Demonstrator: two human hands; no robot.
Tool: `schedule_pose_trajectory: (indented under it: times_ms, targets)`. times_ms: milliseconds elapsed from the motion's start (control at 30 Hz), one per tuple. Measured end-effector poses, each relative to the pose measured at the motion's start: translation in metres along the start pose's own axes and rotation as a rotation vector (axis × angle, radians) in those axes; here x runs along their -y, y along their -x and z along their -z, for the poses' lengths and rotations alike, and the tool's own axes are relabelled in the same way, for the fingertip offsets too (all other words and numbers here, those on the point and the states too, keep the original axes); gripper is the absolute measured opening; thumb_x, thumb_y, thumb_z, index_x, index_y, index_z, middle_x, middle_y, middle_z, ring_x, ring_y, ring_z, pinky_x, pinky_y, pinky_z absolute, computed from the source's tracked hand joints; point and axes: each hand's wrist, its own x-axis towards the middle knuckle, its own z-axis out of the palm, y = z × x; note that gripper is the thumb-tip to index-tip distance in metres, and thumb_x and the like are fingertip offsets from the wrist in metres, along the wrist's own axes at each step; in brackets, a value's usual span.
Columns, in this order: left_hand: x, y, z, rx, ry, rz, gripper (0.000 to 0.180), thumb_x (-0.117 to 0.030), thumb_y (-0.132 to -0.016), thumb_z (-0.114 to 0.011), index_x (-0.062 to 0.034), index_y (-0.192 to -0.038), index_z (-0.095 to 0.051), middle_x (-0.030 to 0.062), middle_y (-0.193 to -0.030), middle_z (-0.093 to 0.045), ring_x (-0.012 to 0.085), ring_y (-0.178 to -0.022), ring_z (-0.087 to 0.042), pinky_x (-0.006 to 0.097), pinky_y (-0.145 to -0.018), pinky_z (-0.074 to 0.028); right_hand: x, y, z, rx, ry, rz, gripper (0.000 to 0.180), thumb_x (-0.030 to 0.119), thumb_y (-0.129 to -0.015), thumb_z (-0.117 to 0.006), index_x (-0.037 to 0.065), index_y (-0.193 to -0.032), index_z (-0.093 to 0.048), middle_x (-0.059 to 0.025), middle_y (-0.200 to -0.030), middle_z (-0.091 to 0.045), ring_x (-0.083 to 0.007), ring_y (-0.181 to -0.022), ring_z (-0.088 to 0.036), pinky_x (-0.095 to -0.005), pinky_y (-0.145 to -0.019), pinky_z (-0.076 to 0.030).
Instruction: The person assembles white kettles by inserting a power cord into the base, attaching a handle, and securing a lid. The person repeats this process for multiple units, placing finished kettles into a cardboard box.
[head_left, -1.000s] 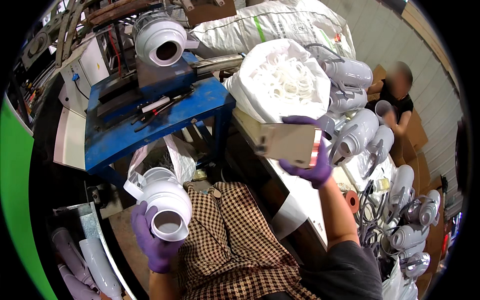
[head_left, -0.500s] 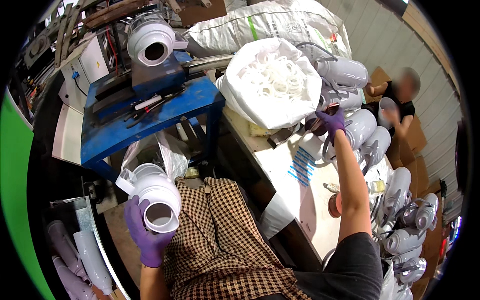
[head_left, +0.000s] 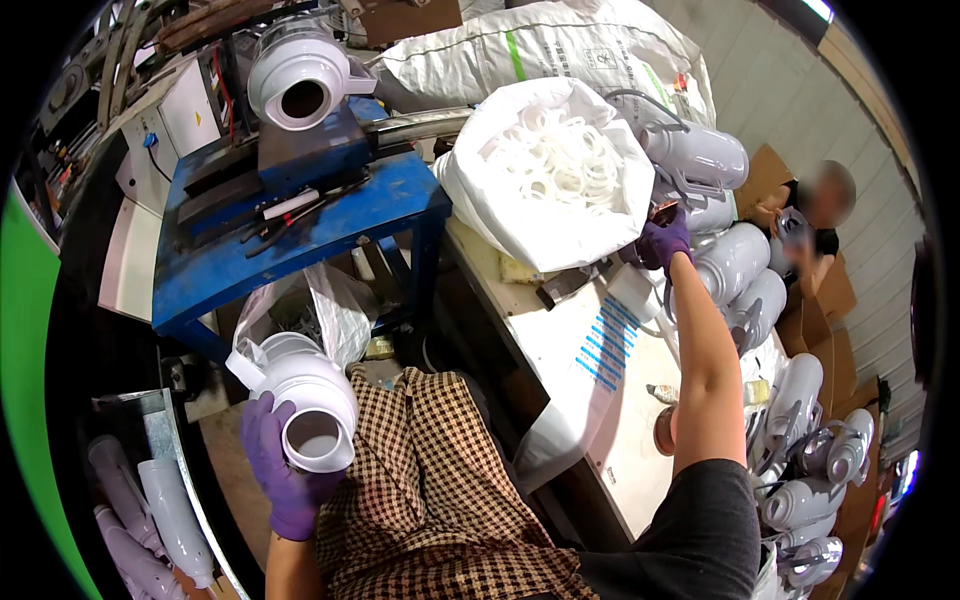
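My left hand (head_left: 285,465), in a purple glove, is wrapped round a white jug body (head_left: 305,390) with a side handle. The jug's round open mouth faces me, above my checked apron. My right hand (head_left: 665,242), also gloved in purple, is stretched out over the white table and closed. A small dark, reddish piece shows at its fingers, but its kind is hard to make out. Beside that hand lie white jugs with handles (head_left: 733,258), and to its left stands a white sack (head_left: 500,225) filled with white plastic rings (head_left: 555,160).
Another jug (head_left: 300,85) is mounted on a blue metal bench (head_left: 300,260) with tools on it. White cylinders (head_left: 180,520) fill a bin at lower left. More jugs (head_left: 800,500) are piled at right. Across the table, a person (head_left: 810,225) handles a jug near cardboard boxes.
My right hand has drawn in its fingers and shifted slightly beside the sack. The left hand holds the jug almost as before. The person opposite has moved their jug.
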Motion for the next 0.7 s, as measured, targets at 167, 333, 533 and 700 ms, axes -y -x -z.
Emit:
schedule_pose_trajectory:
  times_ms: [167, 333, 533, 700]
  targets:
    - [0.002, 0.001, -0.001, 0.028, 0.051, 0.051, 0.076, -0.020, -0.066, -0.091, -0.0006, -0.131, -0.058, 0.0230, -0.142, -0.055, 0.0425, -0.130, -0.055, 0.048, -0.109, -0.045, -0.043, -0.030, 0.023, 0.374, 0.110, 0.030, 0.085, 0.029, -0.060, -0.091, 0.004, -0.132, -0.053, -0.0148, -0.119, -0.065, -0.0252, -0.107, -0.065, -0.0376, -0.096, -0.053]
    - [0.001, -0.008, -0.003, 0.053, 0.033, 0.009, 0.079, -0.021, -0.064, -0.092, -0.0010, -0.133, -0.057, 0.0233, -0.141, -0.056, 0.0441, -0.129, -0.055, 0.051, -0.109, -0.045, -0.044, -0.018, 0.013, 0.230, 0.466, 0.218, 0.092, 0.037, -0.056, -0.091, 0.009, -0.135, -0.053, -0.0187, -0.125, -0.063, -0.0365, -0.114, -0.065, -0.0440, -0.099, -0.053]
    - [0.005, -0.006, -0.005, 0.036, 0.021, -0.020, 0.081, -0.021, -0.062, -0.092, -0.0012, -0.132, -0.057, 0.0230, -0.140, -0.057, 0.0443, -0.129, -0.055, 0.052, -0.109, -0.045, -0.032, -0.018, 0.008, 0.246, 0.461, 0.230, 0.096, 0.035, -0.058, -0.091, 0.006, -0.139, -0.049, -0.0164, -0.122, -0.065, -0.0367, -0.113, -0.066, -0.0443, -0.103, -0.050]
    - [0.005, -0.003, -0.011, -0.004, 0.047, 0.039, 0.077, -0.019, -0.064, -0.092, 0.0005, -0.131, -0.057, 0.0227, -0.139, -0.057, 0.0420, -0.129, -0.056, 0.050, -0.108, -0.046, -0.036, -0.038, 0.046, 0.160, -0.119, 0.273, 0.080, 0.011, -0.068, -0.087, 0.003, -0.137, -0.048, -0.0089, -0.109, -0.063, -0.0202, -0.100, -0.063, -0.0347, -0.092, -0.053]
